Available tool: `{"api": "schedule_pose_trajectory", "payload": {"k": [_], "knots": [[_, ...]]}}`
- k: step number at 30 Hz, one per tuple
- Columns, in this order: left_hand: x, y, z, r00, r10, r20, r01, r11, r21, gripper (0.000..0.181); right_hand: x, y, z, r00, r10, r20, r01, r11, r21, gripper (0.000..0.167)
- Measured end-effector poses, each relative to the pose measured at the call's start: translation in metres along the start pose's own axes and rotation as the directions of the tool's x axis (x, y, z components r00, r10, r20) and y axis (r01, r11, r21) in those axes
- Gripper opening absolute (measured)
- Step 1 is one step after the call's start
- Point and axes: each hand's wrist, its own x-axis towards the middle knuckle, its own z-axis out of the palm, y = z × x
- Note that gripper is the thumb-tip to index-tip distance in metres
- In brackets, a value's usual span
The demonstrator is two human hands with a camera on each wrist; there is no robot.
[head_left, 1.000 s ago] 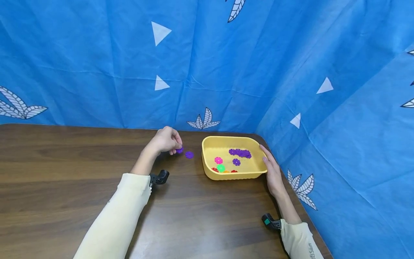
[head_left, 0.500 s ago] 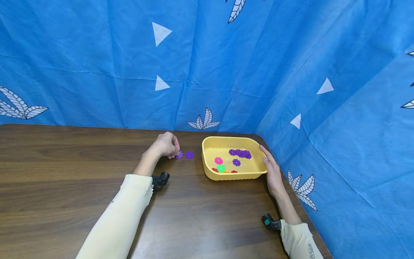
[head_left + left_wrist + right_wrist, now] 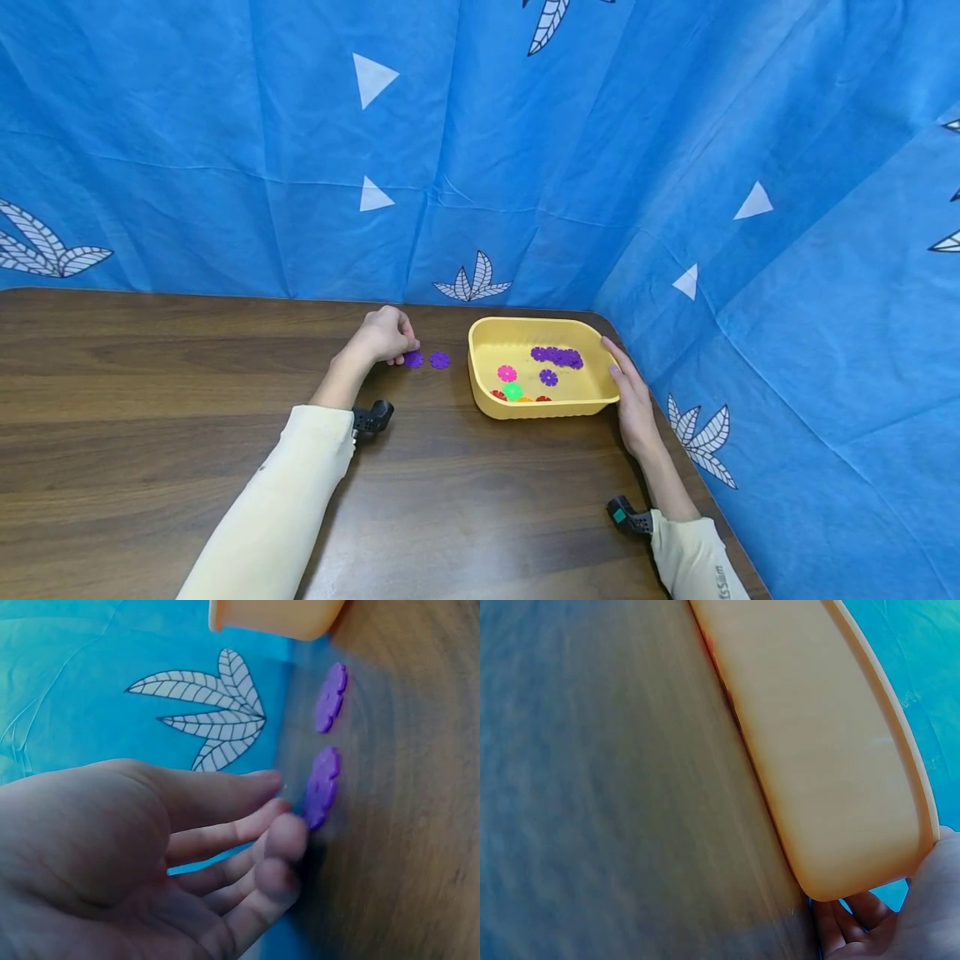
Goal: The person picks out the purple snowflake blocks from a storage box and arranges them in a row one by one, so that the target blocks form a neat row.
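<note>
Nearest, a pale sleeve [image 3: 266, 508] and a black wrist camera [image 3: 372, 416] are trailing behind the left grip [image 3: 384, 335]. This grip is curling loosely; the left wrist view is revealing a gap between thumb and fingertips that the head view is not making clear. A purple disc [image 3: 414, 360] is lying flat on the counter [image 3: 450, 500] right at those fingertips, though contact is hard to tell. Just right of it, a second purple disc [image 3: 439, 360] is lying near the yellow basket [image 3: 555, 408]. The right grip [image 3: 636, 404] is holding the basket's far end from the left grip; the right wrist view is showing fingers bending beneath the rim. Only the head view is showing purple, pink and green discs inside. Beyond both grips, a blue curtain [image 3: 300, 125] is hanging.
</note>
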Motion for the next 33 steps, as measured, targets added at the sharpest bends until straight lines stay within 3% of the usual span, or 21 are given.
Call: {"api": "schedule_pose_trajectory", "payload": {"k": [8,15,20,26,33], "knots": [[-0.001,0.008,0.007,0.986,0.030,-0.165,-0.017,0.997,0.075,0.023,0.000,0.001,0.002,1.000,0.016,0.001,-0.016,1.000,0.001,0.050],[0.000,0.032,0.020,0.961,0.089,-0.261,-0.083,0.996,0.034,0.025,-0.001,0.001,0.001,1.000,0.015,-0.005,-0.015,1.000,0.002,0.050],[-0.003,0.051,0.025,0.944,0.139,-0.298,-0.140,0.990,0.018,0.025,0.000,-0.001,-0.002,1.000,0.011,-0.004,-0.011,1.000,0.008,0.050],[-0.005,0.069,0.035,0.929,0.148,-0.338,-0.160,0.987,-0.007,0.024,0.000,-0.002,-0.001,1.000,0.020,-0.009,-0.020,1.000,0.005,0.050],[-0.006,0.105,0.066,0.927,0.199,-0.318,-0.217,0.976,-0.023,0.019,0.000,0.001,0.000,1.000,0.009,-0.012,-0.009,1.000,0.017,0.050]]}}
